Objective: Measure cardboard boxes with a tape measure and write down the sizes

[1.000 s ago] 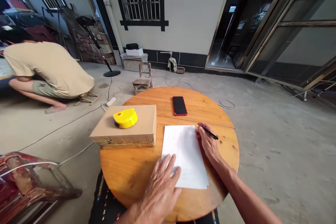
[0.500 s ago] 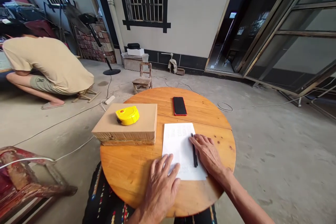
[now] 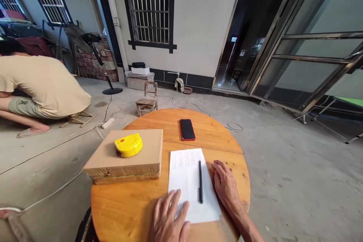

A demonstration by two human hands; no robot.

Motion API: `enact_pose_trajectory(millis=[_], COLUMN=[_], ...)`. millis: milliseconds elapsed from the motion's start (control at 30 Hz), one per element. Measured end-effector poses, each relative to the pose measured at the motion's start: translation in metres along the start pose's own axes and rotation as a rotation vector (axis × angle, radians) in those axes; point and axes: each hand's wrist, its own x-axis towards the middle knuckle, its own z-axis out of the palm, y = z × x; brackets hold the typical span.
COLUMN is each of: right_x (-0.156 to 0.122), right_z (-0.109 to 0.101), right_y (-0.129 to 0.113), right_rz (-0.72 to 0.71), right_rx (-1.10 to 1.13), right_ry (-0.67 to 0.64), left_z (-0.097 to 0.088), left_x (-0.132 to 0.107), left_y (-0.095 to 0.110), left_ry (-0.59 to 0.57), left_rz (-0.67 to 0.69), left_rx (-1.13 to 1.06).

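Observation:
A white sheet of paper (image 3: 185,181) with rows of small print lies on the round wooden table. My left hand (image 3: 170,215) is open, its spread fingers resting on the paper's lower left part. On the sheet's right half lies a black pen (image 3: 200,183), touched by neither hand. My right hand (image 3: 225,185) rests at the paper's right edge, its fingers loosely bent and holding nothing. Beyond the paper is a phone (image 3: 187,129) with a red edge. A yellow tape measure (image 3: 129,145) sits on a cardboard box (image 3: 144,159) at the left.
The round table (image 3: 127,208) fills the near middle. A small wooden chair (image 3: 147,98) stands behind it. At the left a person (image 3: 42,87) crouches on a low stool. Cables and a power strip (image 3: 108,123) lie on the concrete floor. A glass door (image 3: 306,68) leans at the right.
My right hand has come off the pen and moved to the paper's right edge. The pen now lies alone on the sheet. The view has tilted up and shifted slightly right.

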Motion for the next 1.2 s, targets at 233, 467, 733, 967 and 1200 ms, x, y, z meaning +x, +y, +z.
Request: enact_pose_trajectory(millis=[233,467,733,967,1200], right_x=[0.002,0.0,0.042,0.125,0.146], right_z=[-0.007,-0.002,-0.037,-0.016,0.01], right_y=[-0.004,0.009,-0.041,-0.223,-0.266], right_rz=[0.034,0.103,0.266,-0.341,-0.331], right_rx=[0.015,0.041,0.176,0.329,0.29], right_ry=[-0.029,-0.134,-0.006,-0.261,-0.416], left_z=[-0.014,-0.042,-0.105,-0.095,-0.075], left_x=[0.001,-0.032,-0.047,-0.002,0.008], left_y=[0.005,-0.005,-0.126,-0.217,-0.212], left_ry=[0.022,0.053,0.29,0.366,0.308], left_rz=[-0.13,-0.161,-0.788,-1.226,-1.198], left_rx=[-0.132,-0.292,-0.323,-0.741,-1.004])
